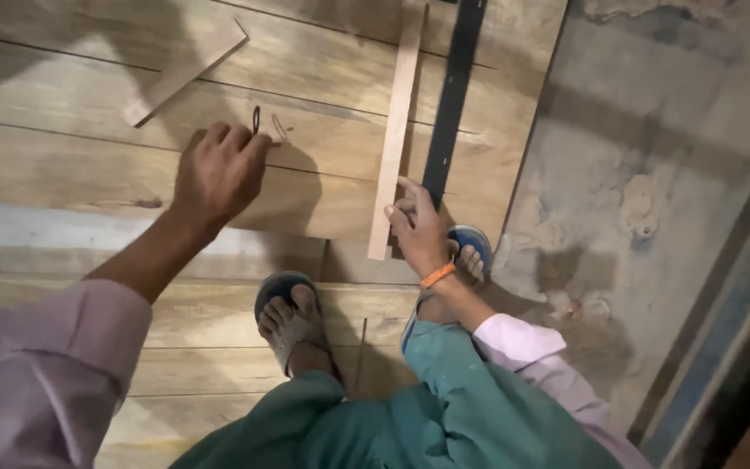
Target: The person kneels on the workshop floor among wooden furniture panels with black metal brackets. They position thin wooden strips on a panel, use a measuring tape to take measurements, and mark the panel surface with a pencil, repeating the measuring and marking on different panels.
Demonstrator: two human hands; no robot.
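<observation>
You are crouching on a floor of rough grey concrete (653, 174), with wood-grain boards (88, 165) lying flat under you and in front of you, one sheet overlapping another. Your feet in blue sandals (284, 291) are resting on the nearer board.

Your left hand (219, 169) is hovering over the upper board with its fingers curled together around something small and dark, which looks like a pencil (256, 120) poking up above the knuckles; how firmly it is gripped is too small to tell. Just beside its tip a faint scribbled mark (281, 130) is showing on the board.

Your right hand (418, 227) is resting at the near end of a long pale wooden strip (397, 130), fingers partly spread, the forefinger reaching toward a long black straightedge (453, 95) lying just beside the strip. Neither one is clamped; the hand is only pressing or steadying.

A shorter piece of wood (184, 74) is lying at an angle on the board, well apart to the left.

As a judgement, the marking-out is looking barely begun: one small mark is visible near the pencil, no long ruled line is showing along the strip or straightedge, and no cut is showing in the sheet.
</observation>
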